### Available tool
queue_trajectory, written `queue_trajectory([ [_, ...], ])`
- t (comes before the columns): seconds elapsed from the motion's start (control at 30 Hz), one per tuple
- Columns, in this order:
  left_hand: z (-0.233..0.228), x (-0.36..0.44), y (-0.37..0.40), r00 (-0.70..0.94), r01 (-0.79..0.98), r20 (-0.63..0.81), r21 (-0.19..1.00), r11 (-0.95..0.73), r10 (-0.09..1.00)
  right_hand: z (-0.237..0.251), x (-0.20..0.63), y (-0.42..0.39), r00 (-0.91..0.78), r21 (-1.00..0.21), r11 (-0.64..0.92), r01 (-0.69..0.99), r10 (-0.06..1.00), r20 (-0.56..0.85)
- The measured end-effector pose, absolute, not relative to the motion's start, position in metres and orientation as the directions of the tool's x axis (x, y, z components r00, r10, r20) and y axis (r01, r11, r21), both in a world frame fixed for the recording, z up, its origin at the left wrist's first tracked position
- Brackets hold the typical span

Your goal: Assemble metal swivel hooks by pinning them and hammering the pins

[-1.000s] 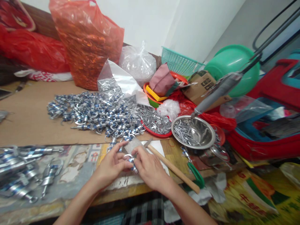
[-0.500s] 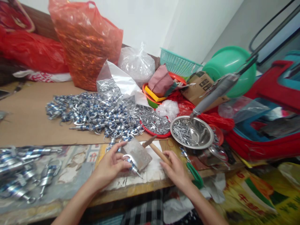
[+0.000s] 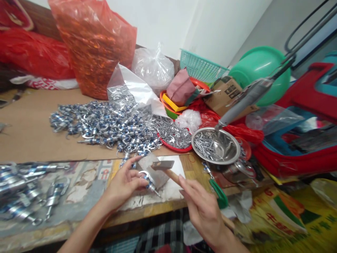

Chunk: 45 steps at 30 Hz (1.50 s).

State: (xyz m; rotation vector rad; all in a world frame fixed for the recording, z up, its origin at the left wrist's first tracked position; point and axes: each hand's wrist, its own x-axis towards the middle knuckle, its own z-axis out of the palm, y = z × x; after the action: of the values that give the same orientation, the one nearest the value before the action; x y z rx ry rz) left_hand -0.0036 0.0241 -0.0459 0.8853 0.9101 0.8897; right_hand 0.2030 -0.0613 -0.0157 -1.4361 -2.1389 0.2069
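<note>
Closed around a small silver-and-blue metal fitting with a curved hook and a thin stem, my left hand rests at the near edge of a grey metal block. The fitting lies against the block's left side. My right hand grips the wooden handle of a hammer. The hammer's head is over the block, covering part of it; whether they touch I cannot tell. White paper lies under the block.
A large heap of similar fittings covers the cardboard behind. More fittings lie at the left. A red tray of small metal parts and a steel bowl of pins stand behind the block. A green-handled tool lies right.
My right hand has turned and come nearer, and the hammer's head has swung left over the block. My left hand and the fitting have hardly moved.
</note>
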Motion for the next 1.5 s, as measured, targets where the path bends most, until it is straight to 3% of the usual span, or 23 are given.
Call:
queue_trajectory([
  [0.1, -0.045, -0.004, 0.024, 0.337, -0.236, -0.271, 0.903, 0.360, 0.902, -0.021, 0.205, -0.061, -0.278, -0.479, 0.387, 0.788, 0.918, 0.284],
  [0.23, -0.045, -0.005, 0.024, 0.311, -0.174, -0.277, 0.924, 0.341, 0.909, -0.038, 0.221, -0.046, -0.028, -0.654, 0.205, 0.728, 0.962, 0.271],
  [0.37, -0.042, -0.008, 0.023, 0.243, 0.011, -0.253, 0.966, 0.258, 0.936, -0.056, 0.241, -0.024, 0.068, -0.723, 0.027, 0.691, 0.992, 0.102],
  [0.47, -0.042, -0.010, 0.024, 0.167, 0.124, -0.172, 0.980, 0.153, 0.971, -0.058, 0.247, -0.002, -0.008, -0.635, 0.063, 0.770, 0.996, 0.088],
  [0.6, -0.047, -0.010, 0.027, 0.126, 0.188, 0.019, 0.981, -0.043, 0.992, -0.047, 0.249, 0.053, 0.000, -0.347, 0.088, 0.934, 0.969, 0.245],
  [0.77, -0.047, -0.004, 0.024, 0.162, 0.228, 0.100, 0.964, -0.136, 0.982, -0.047, 0.247, 0.128, 0.051, -0.268, -0.002, 0.963, 0.983, 0.177],
  [0.93, -0.042, -0.005, 0.022, 0.201, 0.267, 0.061, 0.957, -0.115, 0.978, -0.049, 0.240, 0.142, 0.091, -0.253, -0.047, 0.966, 0.982, 0.166],
  [1.3, -0.040, -0.005, 0.021, 0.198, 0.323, 0.123, 0.929, -0.183, 0.972, -0.027, 0.232, 0.105, 0.061, -0.451, 0.076, 0.889, 0.957, 0.282],
  [1.5, -0.048, -0.003, 0.018, 0.110, 0.361, 0.200, 0.905, -0.226, 0.974, -0.012, 0.164, 0.036, -0.266, -0.666, 0.347, 0.660, 0.937, 0.224],
])
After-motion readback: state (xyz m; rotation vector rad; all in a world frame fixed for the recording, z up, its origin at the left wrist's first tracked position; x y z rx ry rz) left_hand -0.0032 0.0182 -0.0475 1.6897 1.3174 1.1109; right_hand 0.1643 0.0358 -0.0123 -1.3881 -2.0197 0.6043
